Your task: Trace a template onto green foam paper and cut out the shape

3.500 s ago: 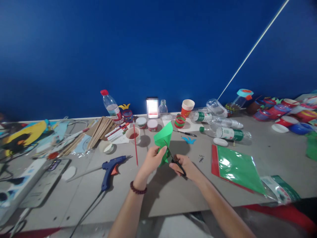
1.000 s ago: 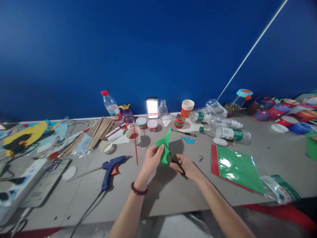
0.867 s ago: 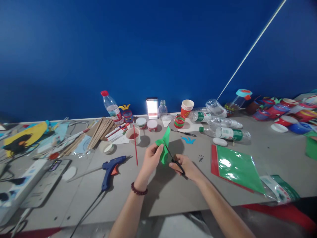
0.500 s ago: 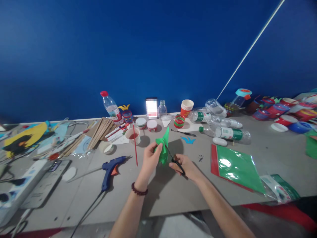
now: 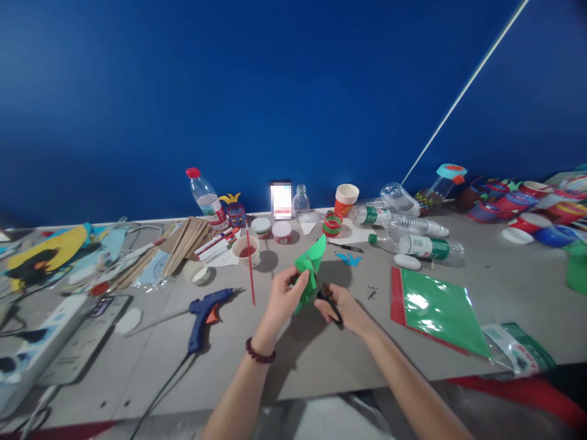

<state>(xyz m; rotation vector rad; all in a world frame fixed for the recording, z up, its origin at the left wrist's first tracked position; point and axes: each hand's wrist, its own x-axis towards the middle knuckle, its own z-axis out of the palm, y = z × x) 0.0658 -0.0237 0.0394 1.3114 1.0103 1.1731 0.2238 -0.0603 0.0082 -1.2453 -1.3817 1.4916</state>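
A piece of green paper (image 5: 315,256) is pinched in my left hand (image 5: 285,296), above the middle of the table. My right hand (image 5: 342,308) grips black-handled scissors (image 5: 329,304) just to the right, and their blades lie against the paper. Behind the hands is a small jar with red and green bands (image 5: 332,223). A black pen (image 5: 346,247) and a blue paper cutout (image 5: 349,260) lie past my right hand.
A blue glue gun (image 5: 202,315) with its cable lies left of my hands. A red stick (image 5: 250,269) leans on a paper cup (image 5: 242,249). Plastic bottles (image 5: 431,247) lie at the back right, a green sheet pack (image 5: 443,311) nearer. Power strips (image 5: 82,342) are far left.
The green paper has turned and its upper end has swung right. My left hand has shifted slightly right and down, while the scissors have changed angle a little.
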